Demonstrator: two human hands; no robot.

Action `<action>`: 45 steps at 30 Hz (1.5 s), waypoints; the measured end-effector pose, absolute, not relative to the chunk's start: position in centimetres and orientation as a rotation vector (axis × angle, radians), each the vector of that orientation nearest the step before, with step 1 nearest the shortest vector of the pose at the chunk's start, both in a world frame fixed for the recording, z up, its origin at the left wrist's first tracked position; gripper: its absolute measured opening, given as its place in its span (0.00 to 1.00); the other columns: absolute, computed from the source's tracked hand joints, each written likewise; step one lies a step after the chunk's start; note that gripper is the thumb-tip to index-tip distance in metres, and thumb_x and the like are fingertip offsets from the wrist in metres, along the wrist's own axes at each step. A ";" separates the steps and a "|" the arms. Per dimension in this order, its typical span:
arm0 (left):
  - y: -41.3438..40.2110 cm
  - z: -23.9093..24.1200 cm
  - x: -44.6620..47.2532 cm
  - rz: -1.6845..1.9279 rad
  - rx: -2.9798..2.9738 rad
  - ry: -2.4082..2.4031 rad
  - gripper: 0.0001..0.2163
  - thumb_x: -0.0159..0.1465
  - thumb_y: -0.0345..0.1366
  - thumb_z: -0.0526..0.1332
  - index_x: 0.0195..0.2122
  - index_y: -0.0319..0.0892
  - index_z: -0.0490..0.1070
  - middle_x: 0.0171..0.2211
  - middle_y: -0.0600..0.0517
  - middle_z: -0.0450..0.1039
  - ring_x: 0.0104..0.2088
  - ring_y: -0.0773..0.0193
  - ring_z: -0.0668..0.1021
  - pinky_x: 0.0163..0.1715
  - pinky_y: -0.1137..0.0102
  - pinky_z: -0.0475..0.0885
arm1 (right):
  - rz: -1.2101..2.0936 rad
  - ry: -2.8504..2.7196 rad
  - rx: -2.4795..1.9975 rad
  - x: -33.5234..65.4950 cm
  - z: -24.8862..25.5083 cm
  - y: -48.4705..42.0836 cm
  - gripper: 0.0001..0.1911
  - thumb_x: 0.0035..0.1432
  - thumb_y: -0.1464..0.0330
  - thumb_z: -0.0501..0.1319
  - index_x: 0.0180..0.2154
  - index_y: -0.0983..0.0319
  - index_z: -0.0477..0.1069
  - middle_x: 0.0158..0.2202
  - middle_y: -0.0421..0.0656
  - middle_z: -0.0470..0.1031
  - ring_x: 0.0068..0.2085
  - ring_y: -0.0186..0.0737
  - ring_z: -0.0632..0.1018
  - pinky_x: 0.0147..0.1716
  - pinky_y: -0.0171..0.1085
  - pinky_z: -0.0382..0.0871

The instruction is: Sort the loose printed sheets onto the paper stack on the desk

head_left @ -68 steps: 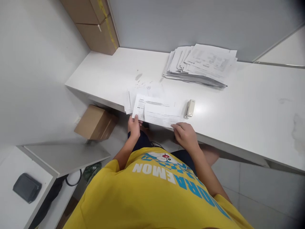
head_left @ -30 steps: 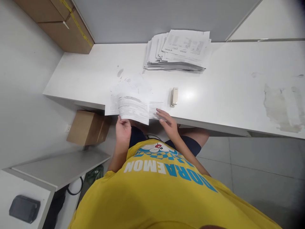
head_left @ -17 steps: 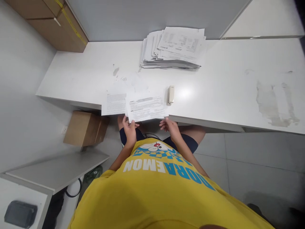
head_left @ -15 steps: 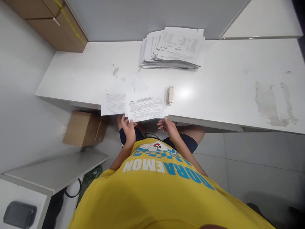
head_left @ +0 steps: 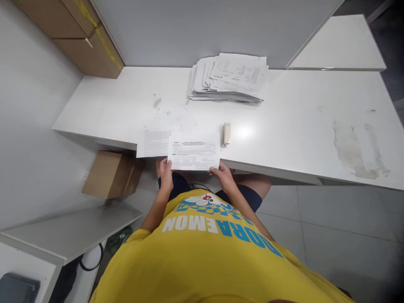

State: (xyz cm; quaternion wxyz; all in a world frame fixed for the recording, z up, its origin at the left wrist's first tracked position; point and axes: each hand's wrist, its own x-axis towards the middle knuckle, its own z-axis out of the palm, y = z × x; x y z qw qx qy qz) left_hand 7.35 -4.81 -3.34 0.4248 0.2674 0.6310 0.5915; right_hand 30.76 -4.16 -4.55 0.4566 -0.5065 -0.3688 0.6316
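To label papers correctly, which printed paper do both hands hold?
The form pinched at its lower corners by the left hand and right hand; the page on its left and the thick stack are unheld.

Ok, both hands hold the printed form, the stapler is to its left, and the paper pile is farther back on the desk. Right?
Not quite: the head view shows the stapler to the right of the printed form. The left hand and right hand do hold the form, and the paper pile is farther back on the desk.
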 end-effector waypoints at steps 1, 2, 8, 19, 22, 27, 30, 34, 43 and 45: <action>-4.8 -3.2 7.0 1.446 0.683 1.571 0.15 0.58 0.48 0.65 0.37 0.43 0.68 0.35 0.53 0.73 0.34 0.67 0.75 0.36 0.73 0.71 | 1.545 -0.966 -1.243 30.9 -4.6 -4.4 0.23 0.45 0.54 0.70 0.42 0.59 0.75 0.39 0.44 0.82 0.38 0.44 0.80 0.37 0.42 0.75; -4.9 -3.1 6.7 1.407 0.723 1.567 0.14 0.58 0.47 0.65 0.36 0.43 0.69 0.34 0.53 0.73 0.34 0.66 0.75 0.36 0.73 0.70 | 1.533 -1.011 -1.236 31.1 -4.7 -4.6 0.25 0.45 0.54 0.70 0.44 0.59 0.75 0.43 0.45 0.82 0.43 0.46 0.80 0.41 0.44 0.75; -6.1 -2.6 5.4 1.233 1.205 1.707 0.15 0.60 0.44 0.63 0.22 0.44 0.63 0.21 0.57 0.61 0.25 0.67 0.66 0.29 0.71 0.64 | 1.523 -0.919 -1.262 31.3 -4.0 -4.5 0.28 0.51 0.48 0.65 0.48 0.58 0.75 0.49 0.47 0.80 0.48 0.50 0.80 0.50 0.49 0.74; -2.1 -1.8 11.5 1.489 1.590 1.674 0.21 0.62 0.53 0.62 0.48 0.43 0.68 0.47 0.42 0.73 0.50 0.51 0.75 0.53 0.58 0.70 | 0.896 -1.243 -1.460 37.9 -0.7 -1.6 0.18 0.56 0.54 0.62 0.40 0.60 0.77 0.42 0.46 0.81 0.47 0.52 0.78 0.49 0.51 0.72; 0.4 -1.8 13.6 1.425 1.566 1.539 0.19 0.64 0.50 0.62 0.50 0.43 0.68 0.48 0.42 0.74 0.51 0.53 0.76 0.53 0.60 0.71 | 0.729 -1.302 -1.552 39.8 -2.2 -0.8 0.16 0.55 0.55 0.61 0.37 0.60 0.76 0.39 0.47 0.80 0.44 0.51 0.78 0.47 0.51 0.72; 3.3 -1.3 15.2 1.396 1.507 1.456 0.19 0.62 0.51 0.64 0.48 0.44 0.69 0.44 0.44 0.75 0.48 0.53 0.78 0.50 0.61 0.73 | 0.761 -1.227 -1.476 41.0 -2.4 0.3 0.18 0.57 0.56 0.61 0.44 0.60 0.74 0.43 0.48 0.80 0.47 0.49 0.78 0.48 0.49 0.73; 4.3 -1.3 15.2 1.311 1.653 1.472 0.22 0.62 0.54 0.63 0.49 0.43 0.68 0.48 0.40 0.74 0.50 0.50 0.77 0.53 0.57 0.71 | 0.854 -1.178 -1.374 40.7 -1.5 1.2 0.22 0.55 0.56 0.63 0.49 0.58 0.70 0.49 0.47 0.78 0.51 0.47 0.77 0.52 0.48 0.72; 4.1 -2.3 15.0 1.168 1.795 1.452 0.25 0.65 0.57 0.56 0.52 0.40 0.66 0.48 0.36 0.74 0.50 0.47 0.78 0.50 0.53 0.73 | 0.867 -1.064 -1.330 39.4 -0.6 1.3 0.20 0.57 0.55 0.61 0.47 0.58 0.67 0.48 0.48 0.77 0.50 0.45 0.77 0.52 0.46 0.72; -0.5 -3.3 15.4 1.200 1.697 1.387 0.23 0.69 0.53 0.53 0.57 0.41 0.62 0.51 0.38 0.72 0.52 0.51 0.77 0.50 0.58 0.72 | 0.931 -0.969 -1.343 38.9 -0.1 -1.2 0.17 0.59 0.54 0.60 0.45 0.58 0.69 0.46 0.46 0.78 0.49 0.45 0.77 0.49 0.43 0.73; -1.3 -3.4 15.3 1.248 1.643 1.351 0.25 0.69 0.53 0.53 0.61 0.42 0.57 0.52 0.39 0.71 0.51 0.53 0.76 0.49 0.60 0.72 | 1.004 -0.949 -1.382 39.6 -0.9 -1.8 0.18 0.57 0.54 0.62 0.44 0.58 0.71 0.46 0.46 0.79 0.48 0.47 0.78 0.49 0.45 0.74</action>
